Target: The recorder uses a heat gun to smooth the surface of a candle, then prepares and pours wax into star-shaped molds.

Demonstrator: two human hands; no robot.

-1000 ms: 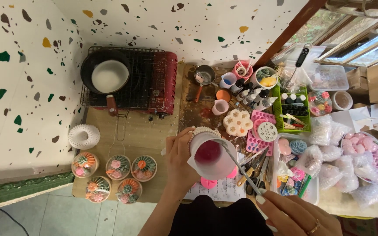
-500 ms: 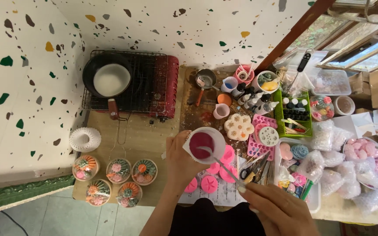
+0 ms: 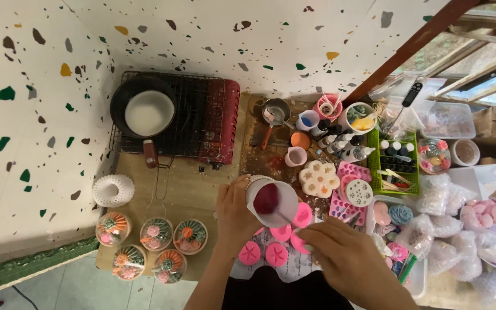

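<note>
A clear plastic cup [image 3: 272, 202] with deep pink liquid in it sits tilted just above the middle of the cluttered table [image 3: 190, 183]. The left hand [image 3: 233, 215] is wrapped around the cup's left side, fingers closed on its wall. The right hand [image 3: 345, 261] is loosely curled below and to the right of the cup, its fingertips pinching a thin stick [image 3: 287, 218] whose far end reaches into the pink liquid.

Right under the cup lie small round pink moulds [image 3: 276, 254] on a sheet of paper [image 3: 294, 265], some beside the right hand's fingers. Just to the right are a cream flower-shaped mould [image 3: 319, 178] and a pink tray mould [image 3: 348, 192]. Beyond these stands a green basket [image 3: 397, 163] of small bottles. Further back, a small saucepan [image 3: 275, 112] rests near little cups. At the far left, a black pan [image 3: 142, 109] holding something white sits on a wire rack over a red stove [image 3: 225, 123]. Near the table's left front corner stand five decorated glass cups [image 3: 156, 238] and a white ribbed holder [image 3: 113, 190]
</note>
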